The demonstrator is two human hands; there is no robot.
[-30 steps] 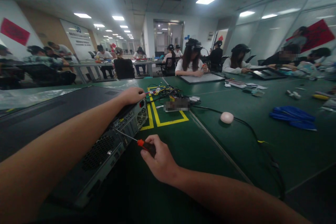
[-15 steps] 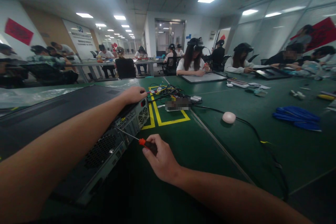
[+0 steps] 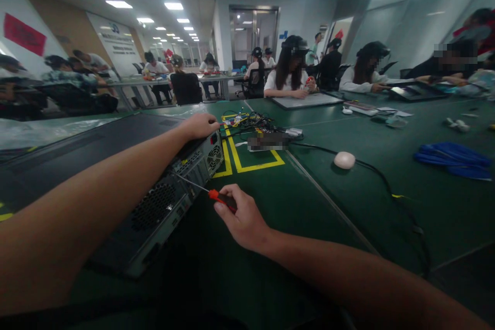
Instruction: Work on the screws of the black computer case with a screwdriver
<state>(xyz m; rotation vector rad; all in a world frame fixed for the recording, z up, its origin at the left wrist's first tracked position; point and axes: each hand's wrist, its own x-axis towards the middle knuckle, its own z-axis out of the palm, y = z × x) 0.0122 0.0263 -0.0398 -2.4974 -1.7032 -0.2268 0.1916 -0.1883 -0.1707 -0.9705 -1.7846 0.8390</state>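
A black computer case [image 3: 102,152] lies flat on the green table, its metal rear panel facing toward me and to the right. My left hand [image 3: 201,125] rests on the far rear corner of the case, its fingers bent over the edge and partly hidden. The handle of a red and black screwdriver [image 3: 218,197] is wrapped in my right hand [image 3: 247,216], low in front of the rear panel. The screwdriver's thin shaft slants up and left, and its tip meets the panel above the honeycomb vent [image 3: 154,206]. A fan grille [image 3: 214,157] shows near the far corner.
Bundled cables [image 3: 255,124] lie beyond the case by yellow tape markings [image 3: 259,167]. A pale mouse-shaped object [image 3: 344,160], a black cable [image 3: 381,178] and blue folded material [image 3: 452,160] are to the right. Across the table, a person [image 3: 290,75] sits at a flat panel [image 3: 309,100].
The view has tilted down slightly and turned a little, so the scene sits higher. Both hands keep nearly the same places on the case and screwdriver.
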